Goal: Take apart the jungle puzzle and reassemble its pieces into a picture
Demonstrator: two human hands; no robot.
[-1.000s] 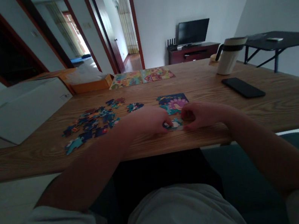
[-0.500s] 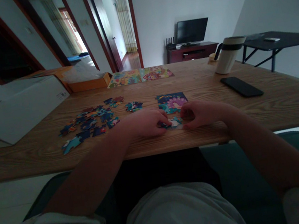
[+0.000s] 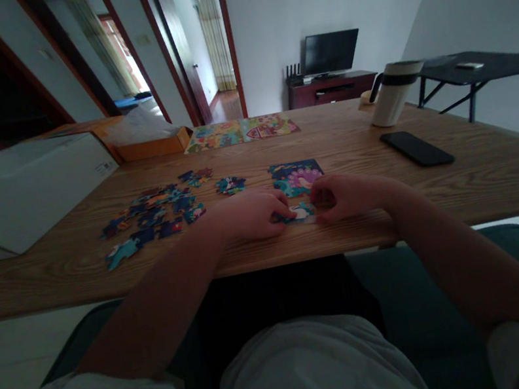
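My left hand (image 3: pixel 248 215) and my right hand (image 3: pixel 342 196) rest on the wooden table (image 3: pixel 485 176) near its front edge, both with curled fingers pinching a small teal and white jigsaw piece (image 3: pixel 300 213) between them. Just beyond the piece lies a partly joined block of puzzle (image 3: pixel 296 177) in dark blue, pink and teal. Several loose puzzle pieces (image 3: pixel 157 211) are scattered to the left of my left hand.
A black phone (image 3: pixel 415 148) and a white mug (image 3: pixel 393 102) sit at the right. Two finished colourful puzzles (image 3: pixel 241 131) lie at the far edge. A white box (image 3: pixel 24 190) and an orange box (image 3: pixel 146 144) stand at the left.
Both hands stay pinched on the small piece; my left fingers have shifted slightly over it. The view has drifted a little.
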